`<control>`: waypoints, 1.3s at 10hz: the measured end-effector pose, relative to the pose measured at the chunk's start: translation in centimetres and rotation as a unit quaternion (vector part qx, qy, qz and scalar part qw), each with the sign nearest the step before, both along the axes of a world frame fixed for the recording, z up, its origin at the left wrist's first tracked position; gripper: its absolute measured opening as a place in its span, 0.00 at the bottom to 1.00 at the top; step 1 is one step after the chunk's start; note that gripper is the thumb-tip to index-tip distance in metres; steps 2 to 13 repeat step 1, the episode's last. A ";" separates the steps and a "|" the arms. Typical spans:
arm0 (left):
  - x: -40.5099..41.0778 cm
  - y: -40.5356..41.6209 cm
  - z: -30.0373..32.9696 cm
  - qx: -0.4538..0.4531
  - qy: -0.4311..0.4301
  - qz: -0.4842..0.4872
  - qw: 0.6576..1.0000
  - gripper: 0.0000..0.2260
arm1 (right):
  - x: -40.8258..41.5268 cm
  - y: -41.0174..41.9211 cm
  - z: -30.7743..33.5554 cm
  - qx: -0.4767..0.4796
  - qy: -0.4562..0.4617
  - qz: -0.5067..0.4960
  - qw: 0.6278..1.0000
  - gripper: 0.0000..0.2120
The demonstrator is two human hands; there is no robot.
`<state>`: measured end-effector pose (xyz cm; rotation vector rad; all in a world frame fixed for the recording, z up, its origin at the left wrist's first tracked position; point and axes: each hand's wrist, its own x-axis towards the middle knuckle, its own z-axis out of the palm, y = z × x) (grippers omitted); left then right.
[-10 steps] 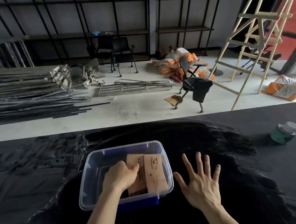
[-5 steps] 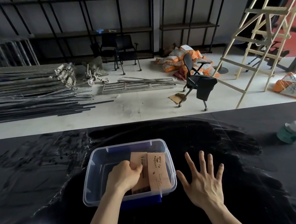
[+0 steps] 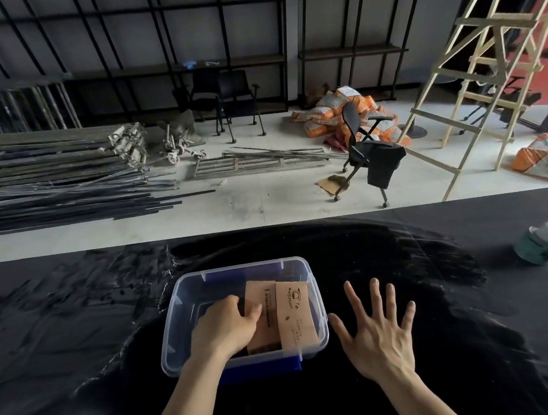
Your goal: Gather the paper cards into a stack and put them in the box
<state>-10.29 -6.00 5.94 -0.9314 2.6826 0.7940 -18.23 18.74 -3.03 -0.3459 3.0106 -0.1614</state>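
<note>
Head view: left hand (image 3: 224, 327) reaches down inside the clear plastic box (image 3: 177, 322), fingers curled narrow over the left edge of the brown paper cards (image 3: 292, 315). The cards lie inside the box, toward its right half, as two overlapping piles or one fanned stack; cannot tell which. Judgement: the hand is pressing or squaring them against the box floor so they sit as one stack. Right hand (image 3: 378, 335) is spread wide and empty, just beside the right wall of the box over the black table cover (image 3: 467, 340); likely placed there to steady the body or keep the box from sliding, though contact with the surface is not certain.

Hidden: left fingertips are under the knuckles, so the exact grip on the cards is not visible. Print on the cards is too small to read. A green jar (image 3: 542, 243) sits well apart at far right, contents unclear. No loose cards visible on the table.
</note>
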 end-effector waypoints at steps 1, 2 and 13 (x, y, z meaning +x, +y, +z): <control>1.7 -0.4 1.0 -0.065 0.049 0.010 0.997 0.27 | -0.4 0.0 1.0 0.007 -0.038 0.000 0.999 0.40; 1.7 -0.4 1.0 -0.065 0.049 0.010 0.997 0.27 | -0.4 0.0 1.0 0.007 -0.038 0.000 0.999 0.40; 1.7 -0.4 1.0 -0.065 0.049 0.010 0.997 0.27 | -0.4 0.0 1.0 0.007 -0.038 0.000 0.999 0.40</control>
